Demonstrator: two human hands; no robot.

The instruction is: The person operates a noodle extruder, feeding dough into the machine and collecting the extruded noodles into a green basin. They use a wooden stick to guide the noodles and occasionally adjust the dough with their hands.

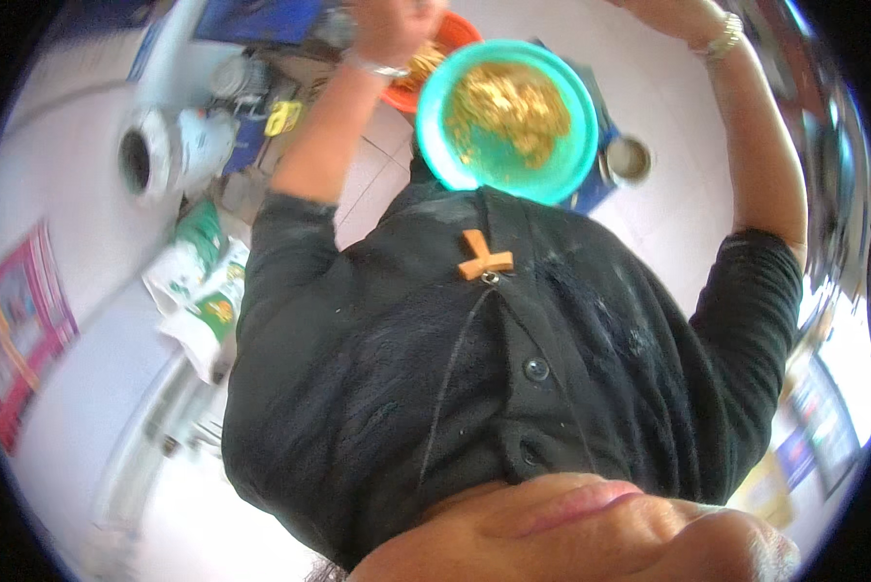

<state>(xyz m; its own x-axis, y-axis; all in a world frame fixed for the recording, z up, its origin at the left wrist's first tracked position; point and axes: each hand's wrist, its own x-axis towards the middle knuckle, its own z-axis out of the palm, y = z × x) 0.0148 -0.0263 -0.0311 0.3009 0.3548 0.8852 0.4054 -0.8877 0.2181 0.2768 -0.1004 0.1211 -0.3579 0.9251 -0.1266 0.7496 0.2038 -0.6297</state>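
A turquoise basin (588, 126) stands in front of my body, holding a yellowish, crumbly heap (513, 107). Partly behind it is an orange-red basin (460, 32) with yellow strips (422, 66) inside. Over the left side of that orange-red basin is my left hand (395, 27), its fingers curled, with the top frame edge cutting them off; what they hold, if anything, does not show. My right hand (676, 14) reaches out to the far right at the top edge, apart from both basins. Its fingers lie outside the picture.
Right of the turquoise basin sits a small round container (629, 158). To the left are a white cylindrical vessel (169, 153), a yellow object (283, 117) and green-and-white bags (206, 291). A wooden cross pendant (484, 257) hangs on my dark top.
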